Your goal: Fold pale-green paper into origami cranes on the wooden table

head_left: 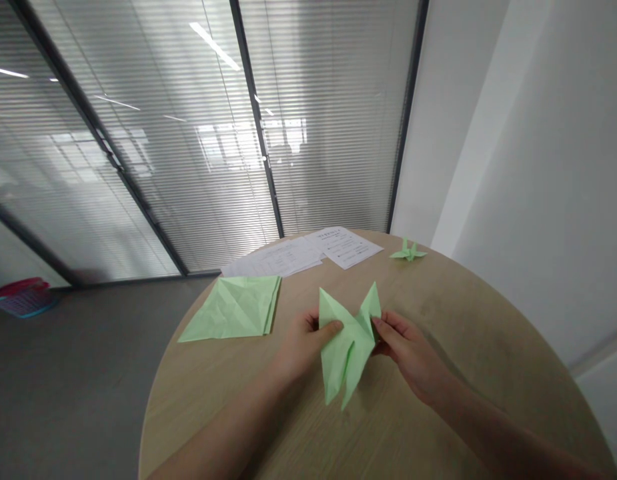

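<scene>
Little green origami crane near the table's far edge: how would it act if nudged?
The green origami crane is folded paper, so probably light and easily slid. Its outspread wings should resist rolling, and its thin upright tips would likely bend if pinched.

Backlit through bright blinds (333, 167) past the table's far edge, white streaks (215, 45) glaring there; foreground dimmer. Faint, soft shadow beside the right hand (411, 350). Wide-angle slant on left bars (153, 222); small print soft.
</scene>
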{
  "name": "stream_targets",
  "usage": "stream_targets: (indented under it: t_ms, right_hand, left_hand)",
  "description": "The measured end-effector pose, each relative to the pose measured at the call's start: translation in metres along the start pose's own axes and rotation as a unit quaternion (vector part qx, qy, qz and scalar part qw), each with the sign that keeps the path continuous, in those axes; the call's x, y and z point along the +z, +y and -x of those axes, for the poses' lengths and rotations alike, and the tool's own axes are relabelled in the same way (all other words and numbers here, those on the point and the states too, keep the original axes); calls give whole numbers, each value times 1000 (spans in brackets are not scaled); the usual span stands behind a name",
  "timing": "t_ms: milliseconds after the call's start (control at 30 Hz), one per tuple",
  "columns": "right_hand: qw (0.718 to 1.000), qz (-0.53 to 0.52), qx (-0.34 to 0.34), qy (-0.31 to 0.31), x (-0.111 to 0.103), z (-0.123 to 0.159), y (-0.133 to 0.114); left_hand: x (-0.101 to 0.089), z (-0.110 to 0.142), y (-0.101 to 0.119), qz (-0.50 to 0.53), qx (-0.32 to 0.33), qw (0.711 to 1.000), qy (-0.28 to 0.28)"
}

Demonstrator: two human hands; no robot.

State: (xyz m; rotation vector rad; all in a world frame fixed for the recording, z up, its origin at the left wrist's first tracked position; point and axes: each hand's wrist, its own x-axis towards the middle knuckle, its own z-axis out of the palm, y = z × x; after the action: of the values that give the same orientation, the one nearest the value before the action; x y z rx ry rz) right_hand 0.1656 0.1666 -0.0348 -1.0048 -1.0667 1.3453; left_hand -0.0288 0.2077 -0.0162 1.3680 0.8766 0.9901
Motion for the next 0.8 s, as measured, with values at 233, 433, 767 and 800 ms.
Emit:
stream_targets:
  t_ms: [233,433,767,800]
  right_hand:
    - [997,-55,12,51,-4,-3,0]
    - [983,-150,68,81,-1,-3,-2]
    - [968,-211,135,-10,-3,-7,-3]
    - [967,-212,139,-11,-4,-7,-2]
  left_hand:
    - [-5,-3,3,30,25,999,2]
    - [-4,-3,6,53,14,998,3]
    - [-13,-6,15,60,10,996,65]
    - [-13,-6,15,60,11,995,74]
